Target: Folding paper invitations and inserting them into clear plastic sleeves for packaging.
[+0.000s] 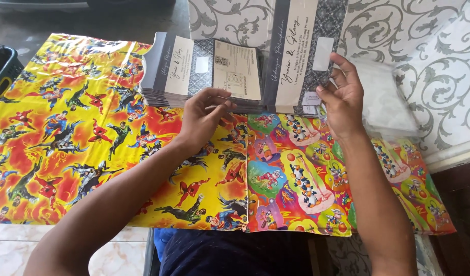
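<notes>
- At twelve o'clock of the work surface: stack of grey-and-cream cards (204,71), lying flat on the yellow comic-print wrapping sheet (66,133).
- Left hand (204,115), fingers curled together, pinching the stack's near edge.
- Right hand (342,97) at one o'clock, fingers closed on a taller card pile (301,51), thumb at its lower corner.
- Second wrapping sheet (306,179), cartoon print, at five o'clock, abutting the yellow one.
- Risk, as I judge it: glossy sheets are slick; a tug at the edge could fan or slide the stack.
- Dark crate (2,69) at nine o'clock.
</notes>
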